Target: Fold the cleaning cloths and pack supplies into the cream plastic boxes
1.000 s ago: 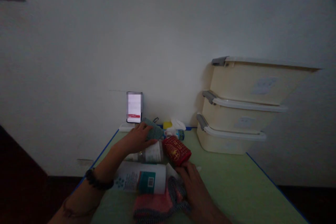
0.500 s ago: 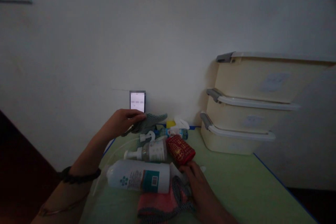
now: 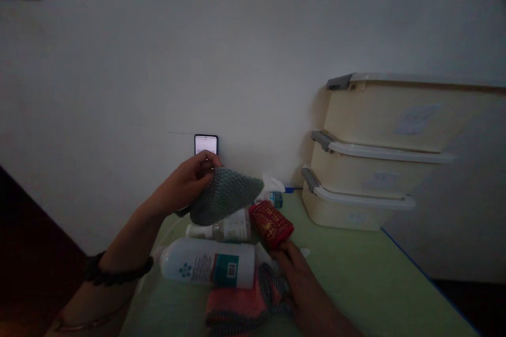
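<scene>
My left hand (image 3: 193,179) pinches a grey-green knitted cloth (image 3: 227,195) that hangs over the bottles behind the front one. My right hand (image 3: 298,276) has its thumb and fingers at the near end of a red cloth item with gold print (image 3: 272,224); its grip is partly hidden. A large white bottle (image 3: 207,262) with a teal label lies on its side. Behind it lies a clear pump bottle (image 3: 233,227), partly covered by the cloth. A pink cloth with grey edging (image 3: 235,303) lies folded in front, beside my right wrist.
A phone (image 3: 206,143) leans on the wall, partly behind my left hand. Three lidded cream storage boxes (image 3: 356,210) are stacked at the right on the green table (image 3: 356,279). A blue bottle (image 3: 278,199) and white tissue (image 3: 272,183) lie at the back.
My left hand has lifted the grey-green cloth and drawn it nearer, spreading it over the pump bottle and hiding the spray head. The right hand and the red item stay almost still.
</scene>
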The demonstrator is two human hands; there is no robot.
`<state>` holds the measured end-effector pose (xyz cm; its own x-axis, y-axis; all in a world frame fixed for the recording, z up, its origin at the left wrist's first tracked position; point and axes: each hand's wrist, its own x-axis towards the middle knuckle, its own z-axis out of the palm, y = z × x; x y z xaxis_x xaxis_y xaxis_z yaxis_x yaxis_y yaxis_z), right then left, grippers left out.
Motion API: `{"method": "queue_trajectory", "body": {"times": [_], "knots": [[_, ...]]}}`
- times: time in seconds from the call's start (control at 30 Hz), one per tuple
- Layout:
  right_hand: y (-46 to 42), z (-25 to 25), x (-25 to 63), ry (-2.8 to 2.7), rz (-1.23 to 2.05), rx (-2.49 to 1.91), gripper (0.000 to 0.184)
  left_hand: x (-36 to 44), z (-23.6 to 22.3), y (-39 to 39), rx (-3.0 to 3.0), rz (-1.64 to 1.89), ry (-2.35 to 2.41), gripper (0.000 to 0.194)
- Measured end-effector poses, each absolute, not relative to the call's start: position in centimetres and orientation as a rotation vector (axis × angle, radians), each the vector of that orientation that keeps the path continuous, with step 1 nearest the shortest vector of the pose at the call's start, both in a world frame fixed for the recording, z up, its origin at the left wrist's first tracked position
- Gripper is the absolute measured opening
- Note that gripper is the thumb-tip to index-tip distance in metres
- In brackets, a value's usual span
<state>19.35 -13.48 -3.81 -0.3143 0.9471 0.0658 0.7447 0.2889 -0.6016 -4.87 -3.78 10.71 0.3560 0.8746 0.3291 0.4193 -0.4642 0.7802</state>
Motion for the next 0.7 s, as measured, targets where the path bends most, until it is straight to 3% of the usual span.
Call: {"method": "queue_trajectory", "body": {"times": [0.2, 0.43, 0.6, 0.7], "knots": [[-13.4, -4.1, 19.4, -2.167, 0.663, -1.558, 0.069, -4.5, 11.0, -4.1, 1.681, 1.288, 1.026, 0.018], [-13.4, -4.5, 19.7, -2.175, 0.647, -1.505, 0.069, -4.6, 10.1, -3.1, 1.664, 1.244, 1.217, 0.016], [-13.5, -4.6, 19.7, -2.166, 0.634, -1.499, 0.071, -4.5, 8.1, -1.8, 1.708, 0.782, 1.392, 0.057], [-13.5, -4.5, 19.6, -2.181, 0.641, -1.506, 0.073, -4.7, 6.6, -1.0, 2.069, 0.441, 1.517, 0.058]]}}
